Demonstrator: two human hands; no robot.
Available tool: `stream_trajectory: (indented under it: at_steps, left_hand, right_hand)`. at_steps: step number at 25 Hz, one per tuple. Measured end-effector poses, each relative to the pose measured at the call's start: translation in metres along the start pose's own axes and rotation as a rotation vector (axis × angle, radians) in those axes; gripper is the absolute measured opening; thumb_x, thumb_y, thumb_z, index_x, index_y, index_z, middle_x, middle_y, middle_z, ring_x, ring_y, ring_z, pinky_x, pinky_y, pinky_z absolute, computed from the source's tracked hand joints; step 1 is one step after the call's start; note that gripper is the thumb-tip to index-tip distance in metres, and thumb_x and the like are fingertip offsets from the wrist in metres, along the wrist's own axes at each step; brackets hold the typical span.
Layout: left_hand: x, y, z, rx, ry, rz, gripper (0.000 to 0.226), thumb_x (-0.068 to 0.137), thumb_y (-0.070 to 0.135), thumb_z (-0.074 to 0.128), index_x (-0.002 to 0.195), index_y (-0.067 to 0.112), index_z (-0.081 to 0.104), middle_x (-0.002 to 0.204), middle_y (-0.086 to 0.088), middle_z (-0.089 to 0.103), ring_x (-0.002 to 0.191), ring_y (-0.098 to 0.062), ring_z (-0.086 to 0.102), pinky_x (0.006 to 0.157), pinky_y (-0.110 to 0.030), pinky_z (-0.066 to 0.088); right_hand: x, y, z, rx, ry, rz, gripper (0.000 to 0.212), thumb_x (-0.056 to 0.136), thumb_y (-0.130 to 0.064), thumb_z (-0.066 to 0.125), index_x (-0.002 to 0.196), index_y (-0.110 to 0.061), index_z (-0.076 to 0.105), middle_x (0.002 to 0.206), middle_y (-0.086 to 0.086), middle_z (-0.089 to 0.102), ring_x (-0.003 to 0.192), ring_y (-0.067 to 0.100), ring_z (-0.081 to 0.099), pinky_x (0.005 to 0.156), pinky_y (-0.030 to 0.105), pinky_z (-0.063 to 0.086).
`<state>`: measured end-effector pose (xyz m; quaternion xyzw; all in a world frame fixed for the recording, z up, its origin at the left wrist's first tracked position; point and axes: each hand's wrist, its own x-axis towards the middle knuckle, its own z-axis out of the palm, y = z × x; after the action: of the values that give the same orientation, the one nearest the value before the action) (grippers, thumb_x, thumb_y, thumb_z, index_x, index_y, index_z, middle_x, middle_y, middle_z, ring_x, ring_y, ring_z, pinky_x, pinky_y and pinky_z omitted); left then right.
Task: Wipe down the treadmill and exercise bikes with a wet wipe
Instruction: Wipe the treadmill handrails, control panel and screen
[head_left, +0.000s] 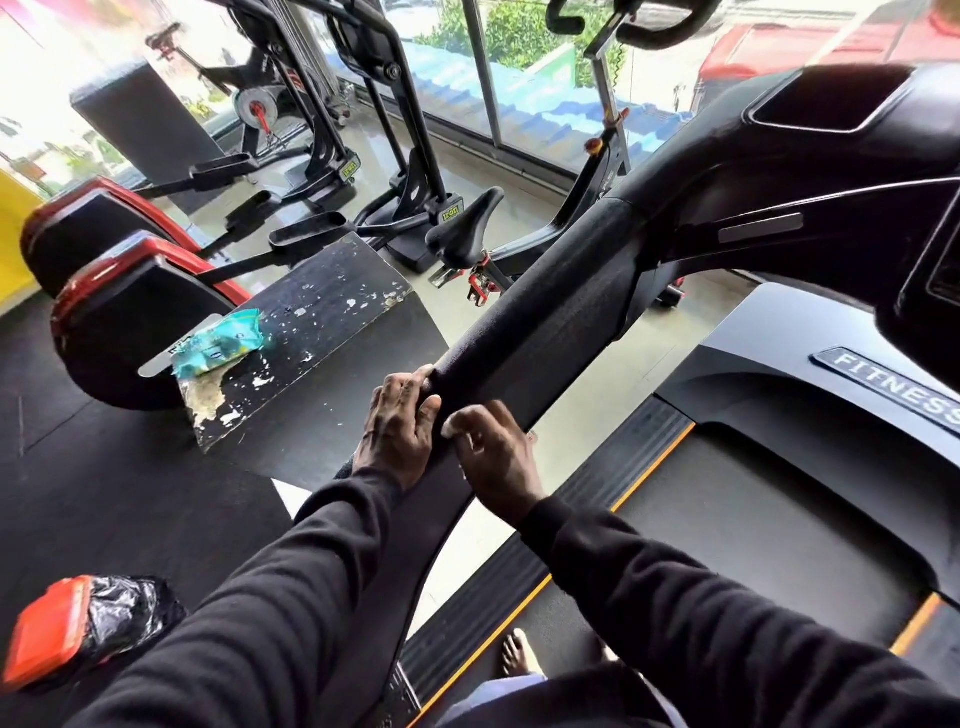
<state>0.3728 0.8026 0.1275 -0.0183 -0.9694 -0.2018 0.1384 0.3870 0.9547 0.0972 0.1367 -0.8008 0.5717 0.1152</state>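
I stand on the treadmill, with its belt below me on the right. Its black padded handrail runs from the console down toward me. My left hand grips the lower end of the padding, fingers curled over the top. My right hand sits just beside it on the rail with curled fingers. No wipe shows in either hand. A teal wet wipe pack lies on a worn black box to the left. An exercise bike stands beyond the rail.
Elliptical machines stand at the back near the glass wall. A red and black machine housing is at the left. A red bin with a black bag sits at the bottom left. My bare foot rests on the treadmill's side strip.
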Motion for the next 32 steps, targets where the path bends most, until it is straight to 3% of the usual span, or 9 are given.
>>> stream_trajectory:
  at_steps: [2,5,7,12,13,18,24,29,32]
  left_hand:
    - [-0.003,-0.004,-0.001,0.008,0.001,-0.013,0.053,0.096,0.041,0.037,0.136,0.010,0.055,0.117,-0.010,0.057,0.109,-0.028,0.054,0.102,-0.029,0.034]
    - [-0.003,-0.002,0.000,0.013,0.004,-0.017,0.052,0.097,0.040,0.038,0.136,0.011,0.055,0.116,-0.010,0.057,0.108,-0.028,0.054,0.101,-0.029,0.035]
    - [-0.004,-0.003,0.001,0.027,0.013,-0.013,0.052,0.097,0.039,0.038,0.136,0.010,0.056,0.115,-0.011,0.058,0.106,-0.028,0.054,0.100,-0.029,0.034]
    - [-0.003,-0.002,-0.001,0.023,0.001,-0.010,0.054,0.096,0.040,0.037,0.136,0.009,0.055,0.116,-0.012,0.057,0.107,-0.029,0.052,0.100,-0.029,0.033]
    - [-0.003,-0.002,-0.001,0.019,0.001,-0.013,0.054,0.096,0.040,0.037,0.136,0.010,0.055,0.116,-0.012,0.057,0.108,-0.029,0.052,0.100,-0.029,0.033]
    - [-0.003,-0.003,-0.001,0.006,0.009,-0.012,0.052,0.096,0.040,0.038,0.135,0.011,0.056,0.114,-0.010,0.057,0.106,-0.028,0.054,0.100,-0.026,0.032]
    - [0.001,-0.002,-0.005,-0.049,-0.030,-0.015,0.052,0.095,0.041,0.039,0.135,0.012,0.056,0.115,-0.011,0.056,0.108,-0.027,0.050,0.099,-0.026,0.030]
    - [-0.001,-0.008,-0.009,-0.121,-0.099,0.018,0.044,0.100,0.029,0.047,0.142,0.016,0.050,0.125,-0.011,0.052,0.116,-0.026,0.044,0.105,-0.034,0.031]
    - [-0.014,-0.027,-0.019,-0.162,-0.167,0.091,0.048,0.101,0.026,0.049,0.148,0.021,0.042,0.132,-0.010,0.047,0.120,-0.025,0.041,0.107,-0.036,0.031]
  right_hand:
    - [0.006,0.002,-0.005,-0.001,0.031,-0.029,0.015,0.084,-0.008,0.065,0.085,-0.022,0.067,0.087,-0.008,0.056,0.072,0.008,0.055,0.068,0.025,0.048]
    - [0.039,0.008,-0.021,0.042,0.285,0.115,0.013,0.087,-0.008,0.058,0.091,-0.018,0.065,0.094,-0.003,0.058,0.082,0.010,0.056,0.076,0.032,0.051]
    - [0.041,0.007,-0.016,0.027,0.323,0.147,0.015,0.087,-0.006,0.057,0.094,-0.016,0.063,0.096,-0.002,0.057,0.083,0.008,0.054,0.078,0.033,0.050]
    - [-0.009,-0.006,0.008,-0.006,-0.042,-0.035,0.016,0.085,-0.008,0.061,0.089,-0.023,0.065,0.091,-0.006,0.055,0.073,0.009,0.054,0.069,0.031,0.049]
    - [-0.006,-0.003,0.003,-0.012,-0.048,-0.065,0.016,0.084,-0.007,0.063,0.087,-0.022,0.066,0.090,-0.007,0.055,0.073,0.009,0.054,0.068,0.032,0.049]
    - [0.039,0.008,-0.015,0.045,0.351,0.147,0.008,0.092,-0.011,0.059,0.094,-0.017,0.064,0.096,0.000,0.058,0.083,0.012,0.056,0.077,0.037,0.051]
    - [-0.023,-0.015,0.025,0.004,0.056,0.037,0.015,0.084,-0.008,0.063,0.086,-0.022,0.066,0.088,-0.009,0.055,0.069,0.012,0.058,0.064,0.036,0.051]
    - [0.017,-0.019,0.015,-0.028,0.499,0.206,0.012,0.088,-0.007,0.063,0.089,-0.019,0.066,0.090,-0.009,0.060,0.083,0.017,0.061,0.079,0.039,0.052]
    - [-0.022,-0.039,0.057,-0.044,0.434,0.176,0.013,0.088,-0.008,0.064,0.088,-0.020,0.066,0.088,-0.013,0.058,0.083,0.016,0.060,0.076,0.039,0.052]
